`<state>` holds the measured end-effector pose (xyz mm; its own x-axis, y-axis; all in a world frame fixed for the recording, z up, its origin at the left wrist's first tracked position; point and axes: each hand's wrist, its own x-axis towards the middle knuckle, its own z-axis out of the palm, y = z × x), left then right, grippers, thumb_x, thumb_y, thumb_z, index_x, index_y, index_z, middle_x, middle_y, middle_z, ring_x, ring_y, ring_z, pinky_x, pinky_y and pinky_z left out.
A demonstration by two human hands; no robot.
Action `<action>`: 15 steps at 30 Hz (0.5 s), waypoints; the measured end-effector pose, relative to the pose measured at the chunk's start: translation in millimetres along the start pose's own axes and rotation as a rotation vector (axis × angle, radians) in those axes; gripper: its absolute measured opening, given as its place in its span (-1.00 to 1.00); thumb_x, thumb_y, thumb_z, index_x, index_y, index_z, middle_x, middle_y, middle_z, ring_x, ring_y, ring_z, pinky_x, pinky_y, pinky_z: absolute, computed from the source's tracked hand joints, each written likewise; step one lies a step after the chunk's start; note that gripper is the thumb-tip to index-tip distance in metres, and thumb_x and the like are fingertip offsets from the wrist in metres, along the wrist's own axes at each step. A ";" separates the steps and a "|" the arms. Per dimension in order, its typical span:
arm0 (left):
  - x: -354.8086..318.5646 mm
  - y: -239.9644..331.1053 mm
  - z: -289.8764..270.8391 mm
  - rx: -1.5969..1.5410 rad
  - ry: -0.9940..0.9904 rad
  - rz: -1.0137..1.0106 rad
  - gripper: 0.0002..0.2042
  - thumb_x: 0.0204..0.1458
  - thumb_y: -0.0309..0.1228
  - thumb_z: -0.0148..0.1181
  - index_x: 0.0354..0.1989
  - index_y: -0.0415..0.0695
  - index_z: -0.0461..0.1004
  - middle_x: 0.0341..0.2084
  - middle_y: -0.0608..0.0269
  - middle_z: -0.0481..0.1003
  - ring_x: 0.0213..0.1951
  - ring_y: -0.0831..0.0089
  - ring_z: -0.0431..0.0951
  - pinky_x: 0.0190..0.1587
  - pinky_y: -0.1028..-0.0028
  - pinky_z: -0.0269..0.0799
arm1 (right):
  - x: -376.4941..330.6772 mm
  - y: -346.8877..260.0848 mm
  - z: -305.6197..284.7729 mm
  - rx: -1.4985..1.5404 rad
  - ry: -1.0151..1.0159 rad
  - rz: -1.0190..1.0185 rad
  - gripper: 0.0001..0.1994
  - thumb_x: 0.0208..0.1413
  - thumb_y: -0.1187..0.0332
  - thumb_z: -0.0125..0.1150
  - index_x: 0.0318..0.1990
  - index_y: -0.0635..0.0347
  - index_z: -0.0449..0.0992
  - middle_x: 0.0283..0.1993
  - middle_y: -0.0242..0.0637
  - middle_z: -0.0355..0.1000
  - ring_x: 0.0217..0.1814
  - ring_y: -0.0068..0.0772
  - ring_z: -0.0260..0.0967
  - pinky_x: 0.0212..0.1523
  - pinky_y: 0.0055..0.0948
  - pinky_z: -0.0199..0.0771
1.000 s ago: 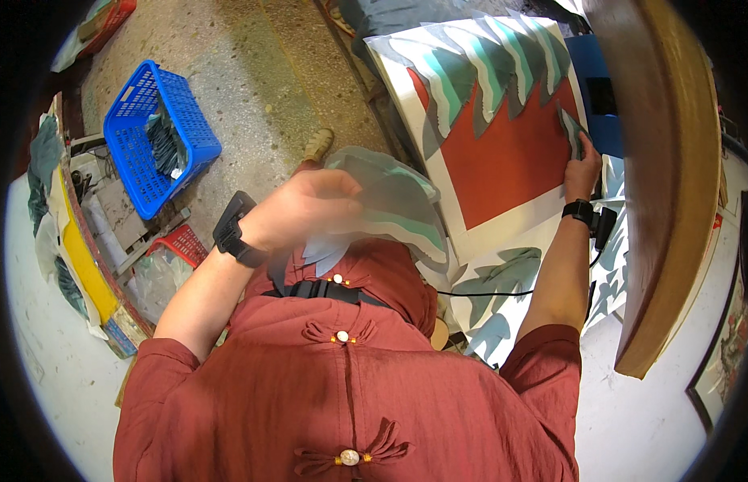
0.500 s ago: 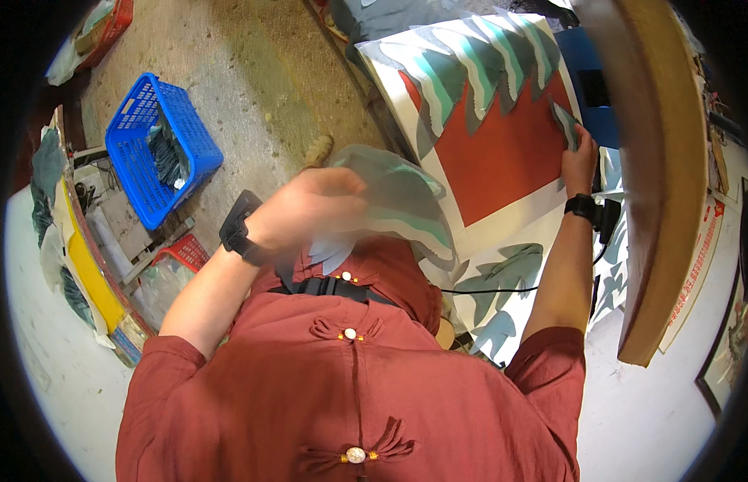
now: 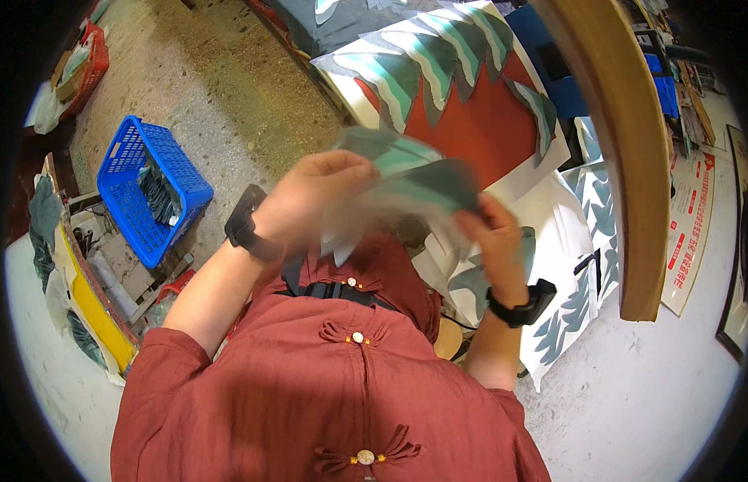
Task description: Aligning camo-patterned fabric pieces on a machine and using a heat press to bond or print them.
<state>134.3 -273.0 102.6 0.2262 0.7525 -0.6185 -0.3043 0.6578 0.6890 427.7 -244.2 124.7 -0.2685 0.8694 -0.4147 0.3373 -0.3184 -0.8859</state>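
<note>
My left hand (image 3: 319, 197) is closed on several layered grey and green cut-out pieces (image 3: 390, 153), leaf-like with wavy edges. My right hand (image 3: 496, 241) pinches the right end of one such grey-green cut-out piece (image 3: 442, 183). Motion smears this piece and the fingers near it. Ahead to the right lies a red sheet (image 3: 462, 132) on a white backing. A row of matching cut-out pieces (image 3: 438, 60) overlaps along its far edge. One separate cut-out piece (image 3: 538, 112) rests across the sheet's right edge.
A blue plastic basket (image 3: 193, 173) with dark pieces inside stands on the left. A thick wooden beam (image 3: 623, 177) rises close on the right. White paper (image 3: 563, 217) with grey-green shapes lies below the red sheet. A red basket (image 3: 92, 68) is at the far left.
The piece my right hand held over the red sheet now lies at its right edge, let go. My right hand has drawn back toward my left and pinches another piece. The view has shifted.
</note>
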 end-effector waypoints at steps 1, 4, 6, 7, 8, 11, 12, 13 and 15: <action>-2.1 2.0 -2.6 -0.055 -0.031 0.035 -0.75 0.22 -0.39 0.20 0.00 -0.22 0.53 -0.13 0.36 0.53 -0.04 0.59 0.43 0.09 0.53 0.29 | 4.5 4.6 -16.4 -0.020 0.154 0.060 -0.81 0.19 0.37 0.28 -0.07 0.17 0.57 -0.23 -0.51 0.48 -0.27 -0.66 0.31 -0.28 -0.60 0.31; -10.7 5.5 -9.9 -0.005 -0.076 0.095 -0.73 0.21 -0.46 0.16 0.06 -0.24 0.51 -0.04 0.31 0.51 0.05 0.54 0.41 0.16 0.51 0.26 | 38.5 20.7 -63.2 0.133 0.425 0.017 -0.75 0.24 0.26 0.24 -0.08 0.26 0.55 -0.24 -0.48 0.45 -0.25 -0.66 0.22 -0.15 -0.62 0.21; -16.3 6.5 -13.9 0.153 -0.084 0.086 -0.63 0.15 -0.56 0.12 0.16 -0.23 0.45 0.06 0.26 0.47 0.12 0.49 0.40 0.23 0.48 0.22 | 62.9 29.6 -90.6 -0.056 0.507 0.010 -0.73 0.23 0.25 0.25 -0.13 0.32 0.54 -0.23 -0.46 0.46 -0.21 -0.61 0.25 -0.12 -0.57 0.26; -19.9 4.6 -13.3 0.116 -0.111 0.113 -0.63 0.15 -0.56 0.12 0.16 -0.23 0.45 0.06 0.26 0.47 0.12 0.49 0.40 0.23 0.48 0.22 | 77.7 35.5 -99.3 -0.058 0.500 0.008 -0.73 0.23 0.25 0.25 -0.13 0.32 0.54 -0.23 -0.46 0.46 -0.21 -0.61 0.25 -0.12 -0.57 0.26; -25.2 0.9 -11.2 0.062 -0.129 0.127 -0.59 0.14 -0.56 0.12 0.20 -0.22 0.42 0.10 0.26 0.45 0.15 0.48 0.38 0.26 0.48 0.20 | 91.8 41.5 -106.5 -0.089 0.488 0.020 -0.72 0.23 0.23 0.25 -0.14 0.32 0.54 -0.23 -0.44 0.46 -0.21 -0.61 0.25 -0.14 -0.56 0.27; -34.2 -7.7 -11.6 0.016 -0.157 0.119 -0.41 0.10 -0.56 0.16 0.36 -0.18 0.25 0.26 0.21 0.33 0.27 0.42 0.31 0.34 0.45 0.12 | 124.8 55.4 -119.8 -0.288 0.490 0.023 -0.68 0.21 0.17 0.27 -0.15 0.32 0.54 -0.24 -0.35 0.48 -0.21 -0.53 0.30 -0.18 -0.48 0.33; -34.9 -11.7 -11.7 0.052 -0.159 0.206 -0.36 0.08 -0.55 0.20 0.40 -0.18 0.19 0.30 0.20 0.28 0.29 0.41 0.29 0.35 0.45 0.11 | 131.6 59.3 -122.1 -0.459 0.515 0.048 -0.64 0.19 0.13 0.28 -0.15 0.32 0.54 -0.25 -0.28 0.51 -0.21 -0.46 0.36 -0.19 -0.41 0.37; -35.1 -15.3 -12.9 0.118 -0.149 0.305 -0.30 0.07 -0.53 0.23 0.43 -0.17 0.13 0.34 0.18 0.23 0.31 0.39 0.26 0.36 0.44 0.10 | 135.6 63.1 -122.8 -0.455 0.502 0.009 -0.64 0.19 0.13 0.28 -0.15 0.32 0.54 -0.25 -0.28 0.51 -0.21 -0.46 0.36 -0.19 -0.41 0.37; -33.9 -22.6 -15.9 0.083 -0.152 0.306 -0.21 0.04 -0.49 0.29 0.47 -0.15 0.04 0.38 0.15 0.16 0.34 0.37 0.23 0.37 0.43 0.08 | 141.7 70.3 -122.1 -0.793 0.669 -0.040 -0.62 0.14 0.08 0.29 -0.16 0.27 0.56 -0.19 -0.14 0.54 -0.15 -0.20 0.48 -0.17 -0.22 0.44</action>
<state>118.7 -313.9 102.0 0.2735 0.9073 -0.3193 -0.3045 0.3966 0.8660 523.6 -97.3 29.1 0.1815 0.9830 0.0263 0.9011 -0.1556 -0.4048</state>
